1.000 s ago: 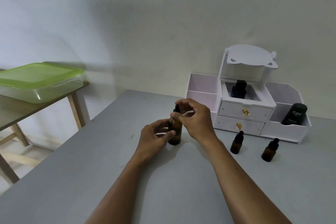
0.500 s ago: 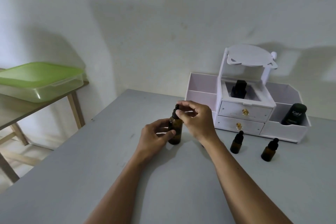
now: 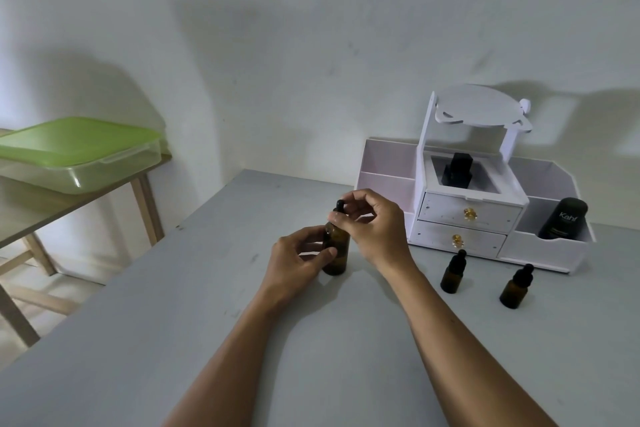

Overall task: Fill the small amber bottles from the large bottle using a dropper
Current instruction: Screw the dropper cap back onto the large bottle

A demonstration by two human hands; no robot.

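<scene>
The large amber bottle (image 3: 337, 248) stands upright on the grey table (image 3: 173, 305), near its middle. My left hand (image 3: 298, 262) wraps its body from the left. My right hand (image 3: 375, 225) pinches the black dropper cap (image 3: 338, 208) on the bottle's neck from the right. Two small amber bottles with black dropper caps stand to the right: one (image 3: 453, 272) in front of the organiser's drawers, the other (image 3: 516, 287) further right.
A white organiser (image 3: 467, 215) with two drawers sits at the back right against the wall. It holds a black bottle (image 3: 458, 170) in its top well and a black jar (image 3: 563, 218) in its right bin. A green-lidded box (image 3: 76, 156) rests on a wooden side table at left.
My right hand's fingers have shifted slightly on the dropper cap. The large bottle and my left hand stay in place.
</scene>
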